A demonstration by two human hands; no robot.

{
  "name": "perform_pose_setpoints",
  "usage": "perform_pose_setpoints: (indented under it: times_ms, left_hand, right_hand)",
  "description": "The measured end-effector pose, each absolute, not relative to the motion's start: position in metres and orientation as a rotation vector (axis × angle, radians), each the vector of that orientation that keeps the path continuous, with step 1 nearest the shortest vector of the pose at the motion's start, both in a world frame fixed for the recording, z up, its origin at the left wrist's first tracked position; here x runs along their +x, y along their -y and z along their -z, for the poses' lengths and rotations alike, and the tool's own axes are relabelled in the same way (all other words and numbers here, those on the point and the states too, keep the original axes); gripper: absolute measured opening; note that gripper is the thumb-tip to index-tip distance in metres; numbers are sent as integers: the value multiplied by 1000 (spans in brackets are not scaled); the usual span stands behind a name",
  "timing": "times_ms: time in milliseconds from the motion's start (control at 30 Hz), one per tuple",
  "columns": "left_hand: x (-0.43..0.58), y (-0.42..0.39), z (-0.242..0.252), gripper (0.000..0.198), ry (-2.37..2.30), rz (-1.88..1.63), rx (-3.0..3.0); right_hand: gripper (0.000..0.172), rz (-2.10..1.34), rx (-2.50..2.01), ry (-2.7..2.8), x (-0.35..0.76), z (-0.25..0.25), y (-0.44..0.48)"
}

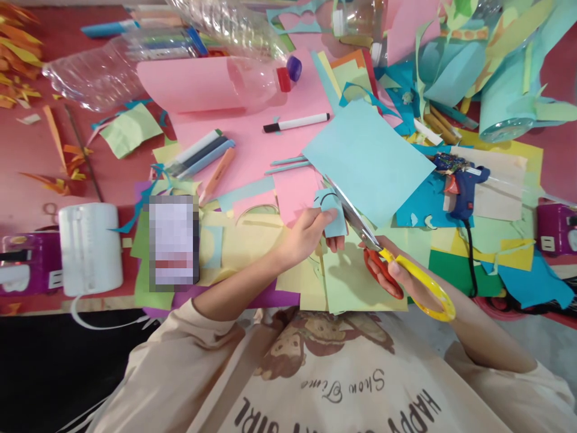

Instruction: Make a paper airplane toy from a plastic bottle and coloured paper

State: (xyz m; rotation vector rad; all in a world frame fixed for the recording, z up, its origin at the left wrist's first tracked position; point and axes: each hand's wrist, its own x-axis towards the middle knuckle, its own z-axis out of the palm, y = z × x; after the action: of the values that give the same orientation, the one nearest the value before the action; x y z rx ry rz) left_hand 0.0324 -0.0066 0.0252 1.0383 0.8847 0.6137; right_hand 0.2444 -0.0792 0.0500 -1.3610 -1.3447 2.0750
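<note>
My left hand [311, 234] pinches a small light blue piece of paper [334, 224] that has a dark curved line drawn on it. In my right hand [406, 270] is a pair of scissors [360, 227] with one yellow and one red handle. The scissors' blades point up and to the left, right beside the small paper. Just beyond the blades lies a light blue square sheet [369, 156]. Under both hands are pale yellow and light green sheets [356, 282].
A pink-wrapped bottle [193, 84] lies at the back, near a black-and-white marker [297, 122]. Several markers [202, 153] and a phone [174, 240] are on the left. A blue glue gun [462, 192] with a cord sits on the right, below a light blue wrapped bottle [505, 99].
</note>
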Motion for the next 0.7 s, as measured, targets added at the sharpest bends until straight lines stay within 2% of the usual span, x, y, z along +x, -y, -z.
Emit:
perform_pose_setpoints:
  times_ms: [333, 533, 700]
  left_hand:
    - [32, 6, -28, 51, -881, -611, 1023]
    - [32, 6, -26, 50, -861, -604, 1004]
    - [31, 5, -26, 45, -855, -601, 974]
  right_hand:
    - [67, -2082, -1338, 1327, 242, -52, 78]
    - [79, -2070, -1415, 1267, 234, -57, 73]
    - [75, -2051, -1393, 1271, 237, -58, 74]
